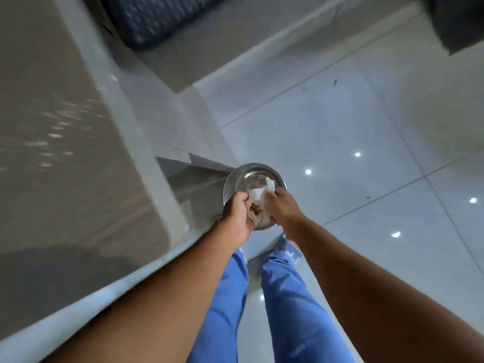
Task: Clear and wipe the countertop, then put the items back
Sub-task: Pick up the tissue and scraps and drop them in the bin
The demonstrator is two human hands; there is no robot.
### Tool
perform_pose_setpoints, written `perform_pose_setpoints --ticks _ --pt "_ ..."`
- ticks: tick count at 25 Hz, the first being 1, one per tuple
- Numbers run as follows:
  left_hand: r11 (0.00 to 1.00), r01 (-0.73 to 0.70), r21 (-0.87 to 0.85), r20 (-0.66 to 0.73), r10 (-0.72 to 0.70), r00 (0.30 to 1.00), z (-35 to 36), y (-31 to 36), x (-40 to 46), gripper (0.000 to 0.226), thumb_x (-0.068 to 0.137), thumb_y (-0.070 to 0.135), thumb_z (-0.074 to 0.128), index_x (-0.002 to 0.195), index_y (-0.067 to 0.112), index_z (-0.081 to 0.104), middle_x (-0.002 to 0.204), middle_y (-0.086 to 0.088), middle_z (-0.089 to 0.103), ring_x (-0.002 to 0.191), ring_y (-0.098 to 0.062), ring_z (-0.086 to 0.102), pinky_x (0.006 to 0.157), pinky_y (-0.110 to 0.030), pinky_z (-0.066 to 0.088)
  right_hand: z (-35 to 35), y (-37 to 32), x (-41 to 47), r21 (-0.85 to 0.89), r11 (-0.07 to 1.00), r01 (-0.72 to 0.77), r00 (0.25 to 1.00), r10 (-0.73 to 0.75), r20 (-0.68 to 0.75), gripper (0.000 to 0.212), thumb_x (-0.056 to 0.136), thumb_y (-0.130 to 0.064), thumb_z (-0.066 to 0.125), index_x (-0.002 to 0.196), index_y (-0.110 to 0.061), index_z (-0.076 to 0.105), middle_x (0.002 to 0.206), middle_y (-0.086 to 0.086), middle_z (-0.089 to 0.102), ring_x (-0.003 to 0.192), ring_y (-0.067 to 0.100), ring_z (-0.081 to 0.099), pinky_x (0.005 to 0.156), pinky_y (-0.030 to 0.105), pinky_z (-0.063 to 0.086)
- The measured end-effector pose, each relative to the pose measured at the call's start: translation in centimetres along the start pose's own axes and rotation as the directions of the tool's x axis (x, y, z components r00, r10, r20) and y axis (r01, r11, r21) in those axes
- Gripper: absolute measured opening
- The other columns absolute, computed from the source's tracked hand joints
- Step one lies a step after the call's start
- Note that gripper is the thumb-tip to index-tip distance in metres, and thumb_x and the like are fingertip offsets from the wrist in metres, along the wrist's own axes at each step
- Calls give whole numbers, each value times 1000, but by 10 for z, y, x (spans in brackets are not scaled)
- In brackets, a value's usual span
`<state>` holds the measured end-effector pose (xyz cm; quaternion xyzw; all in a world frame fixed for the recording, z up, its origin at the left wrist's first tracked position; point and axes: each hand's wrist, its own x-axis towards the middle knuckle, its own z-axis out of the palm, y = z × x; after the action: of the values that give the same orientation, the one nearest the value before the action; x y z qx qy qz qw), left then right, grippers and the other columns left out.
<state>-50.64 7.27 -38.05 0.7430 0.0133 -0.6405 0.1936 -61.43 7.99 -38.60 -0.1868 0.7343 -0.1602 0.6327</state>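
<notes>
Glossy floor tiles (pixel 340 142) lie under me, the countertop (pixel 65 153) at my left. My left hand (pixel 237 218) and right hand (pixel 281 205) both grasp a plate (pixel 243 176) with crumpled tissue (pixel 258 193), beyond the counter edge. If I tilt it, scraps could fall.

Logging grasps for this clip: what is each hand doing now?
Left hand: closed on the plate rim.
Right hand: closed on the crumpled tissue.
</notes>
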Motion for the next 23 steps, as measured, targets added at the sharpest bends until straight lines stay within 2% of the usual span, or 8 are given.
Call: perform_pose_setpoints --ticks 5,6,8,10,12,16,19,23 --pt "998 61 -5 -47 -61 997 -3 -11 85 27 100 34 46 91 15 62 81 -5 65 68 -16 59 47 -18 45 26 33 90 -108 993 -42 999 39 -27 51 78 -29 35 110 -4 66 108 17 67 103 38 62 94 45 50" --pt "998 55 -1 -63 -55 996 -7 -12 93 27 101 36 45 94 15 60 82 -3 65 71 -15 60 46 -17 47 28 36 93 -142 989 -50 998 43 -55 49 79 -24 36 115 -5 65 113 17 67 105 37 61 94 43 50" --pt "996 78 -30 -60 -80 995 -16 -11 95 25 101 36 47 108 15 60 98 -5 67 84 -16 62 63 -19 54 28 39 87 -213 977 -24 995 3 -100 37 87 -11 43 119 -9 64 116 13 68 107 34 61 92 36 49" --pt "992 30 126 -52 -23 998 -27 -11 80 32 97 34 52 121 13 60 114 -13 65 88 -16 59 76 -23 51 25 35 72 -275 961 11 993 -42 -107 35 88 -8 48 119 -13 64 117 10 68 108 32 62 89 33 47" --pt "943 -87 320 -37 104 994 -34 -10 47 40 94 28 54 126 4 57 119 -26 62 77 -16 58 64 -21 48 21 21 41 -340 940 43 993 -78 -91 40 89 -6 47 126 -12 61 124 11 66 114 34 60 91 32 45" --pt "712 -343 613 134 335 933 -44 -2 -57 42 100 8 45 141 3 46 141 -16 53 128 -29 52 101 -16 37 7 -21 -63 -450 880 154 984 -178 -11 53 90 -4 44 143 -12 48 141 13 54 128 30 51 105 33 39" --pt "314 -489 814 323 455 830 -76 6 -131 48 96 21 46 143 16 46 141 -12 55 128 -30 53 107 -40 42 -5 -53 -155 -525 793 309 946 -311 86 58 86 -3 45 144 -14 46 144 15 51 129 31 49 107 38 41" --pt "148 -550 822 399 538 742 -126 16 -229 47 95 17 45 142 18 47 143 -9 53 130 -29 49 108 -37 40 -15 -89 -262 -617 632 470 875 -425 232 59 87 -5 46 144 -20 44 144 12 49 129 30 49 104 41 44"
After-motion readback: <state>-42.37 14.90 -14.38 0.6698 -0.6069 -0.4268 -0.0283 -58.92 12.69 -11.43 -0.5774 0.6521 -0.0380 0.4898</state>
